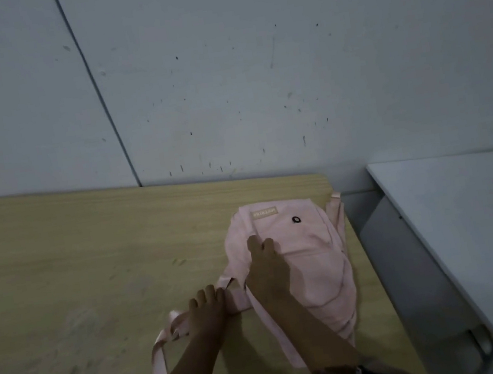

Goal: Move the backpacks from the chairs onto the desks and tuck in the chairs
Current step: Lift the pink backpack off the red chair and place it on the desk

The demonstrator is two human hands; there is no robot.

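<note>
Item: pink backpack (309, 260) — soft fabric, lying flat, front face up, on the wood-grain tabletop (90, 256) near its right edge and close to the grey wall (223, 79). One shoulder strap (338, 215) hangs at the right edge; another strap (159, 351) trails left across the tabletop. Right hand (266, 272): fingers spread and pressed flat on the pack's front, holding nothing. Left hand (207, 309): fingers together, resting on the strap base at the pack's left side; whether it pinches the webbing cannot be told. A grey-white second desk (465, 219) stands just beside, right. No chair in view. Step in hand, by judgement: settling the pack on the tabletop. To do it well — nudge the body left, away from the edge, gather the loose straps onto the surface so nothing dangles, then lift both hands clear before turning to the chair.
</note>
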